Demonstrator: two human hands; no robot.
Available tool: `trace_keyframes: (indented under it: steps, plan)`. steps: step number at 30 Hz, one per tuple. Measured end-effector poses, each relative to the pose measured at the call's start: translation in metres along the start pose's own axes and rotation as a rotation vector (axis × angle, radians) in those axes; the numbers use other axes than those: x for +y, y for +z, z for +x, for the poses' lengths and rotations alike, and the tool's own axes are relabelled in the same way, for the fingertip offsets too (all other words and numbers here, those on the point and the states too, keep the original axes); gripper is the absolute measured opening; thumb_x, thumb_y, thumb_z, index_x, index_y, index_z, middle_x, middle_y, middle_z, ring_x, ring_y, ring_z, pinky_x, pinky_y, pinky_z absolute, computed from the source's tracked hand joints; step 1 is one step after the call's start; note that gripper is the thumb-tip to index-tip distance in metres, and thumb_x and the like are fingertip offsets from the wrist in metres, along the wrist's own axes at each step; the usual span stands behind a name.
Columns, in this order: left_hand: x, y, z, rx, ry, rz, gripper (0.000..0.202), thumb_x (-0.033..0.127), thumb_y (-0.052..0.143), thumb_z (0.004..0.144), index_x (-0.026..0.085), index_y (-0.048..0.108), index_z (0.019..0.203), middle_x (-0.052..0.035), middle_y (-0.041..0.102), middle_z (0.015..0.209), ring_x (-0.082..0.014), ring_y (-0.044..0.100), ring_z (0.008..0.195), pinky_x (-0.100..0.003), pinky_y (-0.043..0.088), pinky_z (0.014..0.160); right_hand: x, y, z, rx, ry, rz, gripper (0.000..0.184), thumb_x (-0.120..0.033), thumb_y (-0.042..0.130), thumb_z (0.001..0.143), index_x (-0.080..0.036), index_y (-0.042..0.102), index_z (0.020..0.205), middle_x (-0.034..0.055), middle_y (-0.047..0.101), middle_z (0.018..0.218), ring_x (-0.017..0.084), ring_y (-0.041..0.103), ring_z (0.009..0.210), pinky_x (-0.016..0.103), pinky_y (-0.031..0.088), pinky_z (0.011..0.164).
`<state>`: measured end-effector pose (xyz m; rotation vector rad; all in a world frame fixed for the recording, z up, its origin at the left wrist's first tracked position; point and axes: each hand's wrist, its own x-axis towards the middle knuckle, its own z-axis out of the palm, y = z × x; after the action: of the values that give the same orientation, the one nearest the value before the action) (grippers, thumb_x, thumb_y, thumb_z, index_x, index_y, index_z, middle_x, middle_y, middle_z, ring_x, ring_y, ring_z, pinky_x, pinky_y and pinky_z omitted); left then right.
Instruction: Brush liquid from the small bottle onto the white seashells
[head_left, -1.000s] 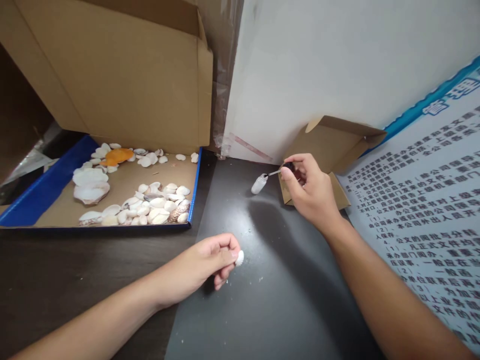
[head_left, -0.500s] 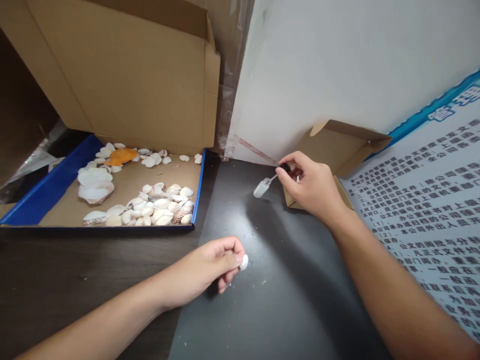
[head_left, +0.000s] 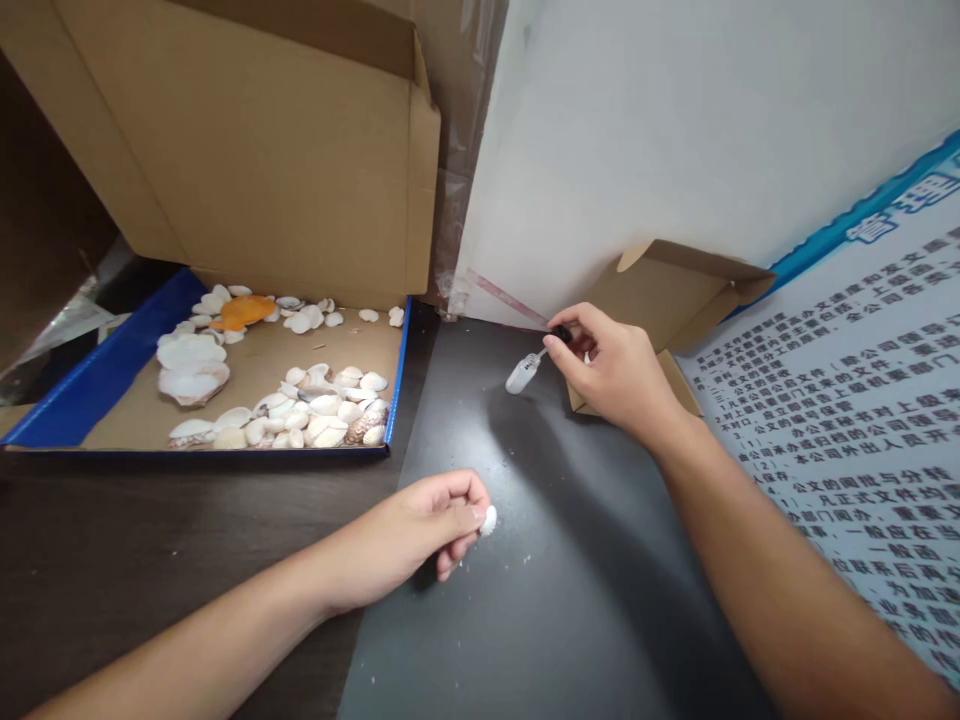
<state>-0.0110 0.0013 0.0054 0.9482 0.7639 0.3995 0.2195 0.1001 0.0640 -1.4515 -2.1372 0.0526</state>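
1. Nearest me, my left hand (head_left: pixel 420 530) pinches a small white shell (head_left: pixel 489 520) at its fingertips over the dark mat (head_left: pixel 540 600); loosening would drop it.
2. Farther, my right hand (head_left: pixel 615 375) pinches a brush cap (head_left: pixel 561 335) over the tilted little bottle (head_left: pixel 520 374); I fear tipping or drips.

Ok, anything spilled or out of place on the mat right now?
Yes: small white crumbs are scattered on the dark mat, just right of the left hand, which pinches a small white shell. The right hand holds a brush cap above a small clear bottle. Nothing looks tipped over.
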Motion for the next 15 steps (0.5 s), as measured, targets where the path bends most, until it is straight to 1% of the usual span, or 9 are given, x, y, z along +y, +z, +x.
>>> trace_keyframes:
  steps: [5,9,12,15]
  plan:
    - [-0.002,-0.001,0.001,0.0,0.005,0.007,0.034,0.051,0.06,0.087,0.02,0.048,0.08,0.0048,0.048,0.067,-0.0106,0.043,0.062,-0.024,0.038,0.059,-0.003,-0.013,-0.006,0.119,-0.002,0.045,0.01,-0.03,0.06,0.089,-0.022,0.063,0.094,-0.0012,0.058,0.067,0.014,0.052,0.058,0.027,0.044,0.059]
    - [-0.004,-0.001,0.001,-0.001,0.015,0.014,0.032,0.049,0.059,0.088,0.02,0.048,0.081,0.0049,0.048,0.067,-0.0102,0.043,0.06,-0.024,0.037,0.059,-0.002,-0.018,-0.009,0.164,0.018,0.053,0.01,-0.029,0.06,0.089,-0.022,0.063,0.095,-0.0019,0.056,0.066,0.014,0.051,0.057,0.027,0.044,0.059]
    - [-0.003,-0.001,0.002,-0.002,0.022,0.023,0.031,0.048,0.058,0.089,0.02,0.048,0.081,0.0051,0.048,0.067,-0.0099,0.043,0.06,-0.024,0.036,0.058,-0.003,-0.014,-0.01,0.15,-0.016,0.008,0.012,-0.03,0.06,0.089,-0.022,0.063,0.097,-0.0013,0.059,0.068,0.014,0.053,0.058,0.027,0.044,0.06]
    - [-0.003,-0.001,0.002,-0.007,0.027,0.025,0.031,0.047,0.057,0.09,0.019,0.047,0.081,0.0053,0.048,0.066,-0.0097,0.043,0.06,-0.023,0.036,0.058,-0.007,-0.006,-0.012,0.089,-0.077,-0.053,0.013,-0.028,0.059,0.089,-0.022,0.063,0.1,0.0002,0.063,0.073,0.015,0.057,0.061,0.028,0.044,0.063]
